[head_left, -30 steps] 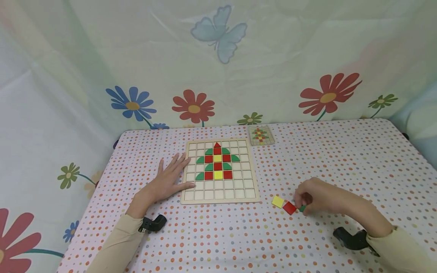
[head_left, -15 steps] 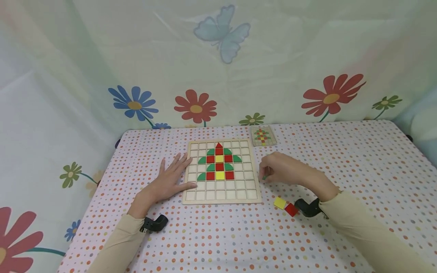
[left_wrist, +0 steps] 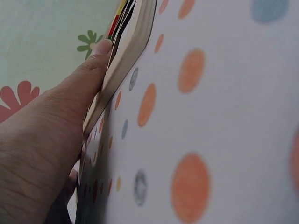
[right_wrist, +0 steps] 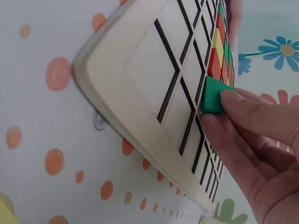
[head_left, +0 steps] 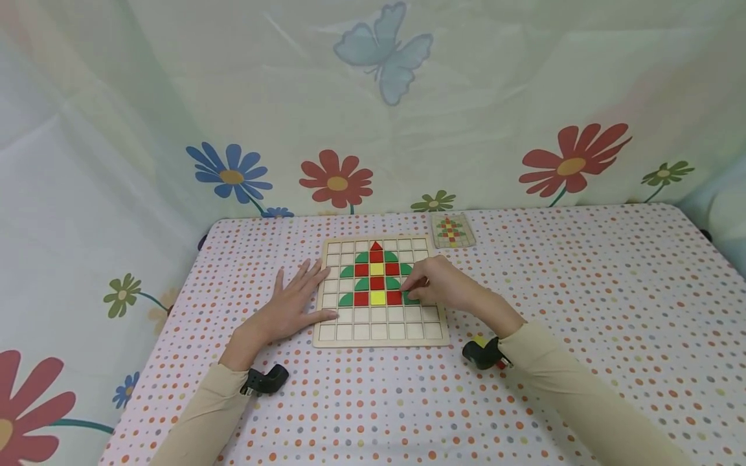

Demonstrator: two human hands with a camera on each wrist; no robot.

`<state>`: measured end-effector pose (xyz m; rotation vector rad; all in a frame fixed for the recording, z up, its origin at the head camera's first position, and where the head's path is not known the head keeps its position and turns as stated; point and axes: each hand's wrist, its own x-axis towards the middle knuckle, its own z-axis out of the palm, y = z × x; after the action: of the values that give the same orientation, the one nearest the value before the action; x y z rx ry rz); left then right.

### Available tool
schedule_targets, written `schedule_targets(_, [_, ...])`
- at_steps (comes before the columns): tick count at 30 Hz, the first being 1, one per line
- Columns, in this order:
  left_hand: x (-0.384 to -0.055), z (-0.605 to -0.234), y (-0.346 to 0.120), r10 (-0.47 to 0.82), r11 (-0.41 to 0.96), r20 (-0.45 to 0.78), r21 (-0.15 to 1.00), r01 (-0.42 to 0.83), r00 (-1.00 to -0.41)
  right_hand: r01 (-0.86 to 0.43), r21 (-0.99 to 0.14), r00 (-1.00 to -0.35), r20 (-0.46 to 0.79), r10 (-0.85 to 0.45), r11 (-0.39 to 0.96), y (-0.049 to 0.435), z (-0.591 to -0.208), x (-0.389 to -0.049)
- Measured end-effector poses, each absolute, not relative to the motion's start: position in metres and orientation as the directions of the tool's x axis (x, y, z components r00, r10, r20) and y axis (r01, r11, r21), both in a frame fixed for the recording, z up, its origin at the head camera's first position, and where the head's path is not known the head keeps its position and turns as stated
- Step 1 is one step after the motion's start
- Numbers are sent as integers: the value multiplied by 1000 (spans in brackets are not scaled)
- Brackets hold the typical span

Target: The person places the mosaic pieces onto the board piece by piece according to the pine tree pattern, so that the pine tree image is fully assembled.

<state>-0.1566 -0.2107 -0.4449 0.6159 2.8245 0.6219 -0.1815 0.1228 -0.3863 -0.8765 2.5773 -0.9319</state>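
A wooden grid board (head_left: 387, 332) lies on the table, with red, yellow and green tiles forming a tree shape in its cells. My left hand (head_left: 288, 307) rests along the board's left side, fingers spread and straight; in the left wrist view its thumb (left_wrist: 88, 65) lies on the board's edge. Over the right part of the board, my right hand (head_left: 440, 281) pinches a green tile (right_wrist: 211, 95) between thumb and fingers. That tile is just right of a red tile (right_wrist: 214, 63) in the tree's lowest row. Fingers partly cover it, so its full outline is hidden.
A small pattern card (head_left: 453, 232) with a similar tree lies behind the board's right corner. Near the board's front right, a yellow tile (head_left: 480, 340) and a red tile (head_left: 502, 364) are partly hidden by the right wrist's camera (head_left: 482, 354). A floral curtain (head_left: 280, 77) hangs behind the table.
The right hand has taken the green tile from beside the loose red and yellow tiles and carried it left and away from me onto the board. The left hand stays at the board's side.
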Motion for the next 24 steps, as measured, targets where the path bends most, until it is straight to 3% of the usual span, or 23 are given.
schedule_targets(8, [-158, -446, -212, 431, 833, -94, 424, 356, -897, -428, -619, -812, -56, -581, 658, 117, -386, -177])
schedule_targets(24, [-155, -441, -209, 431, 830, -96, 433, 352, -897, -391, -431, -847, -178, -501, 814, 94, -380, -172])
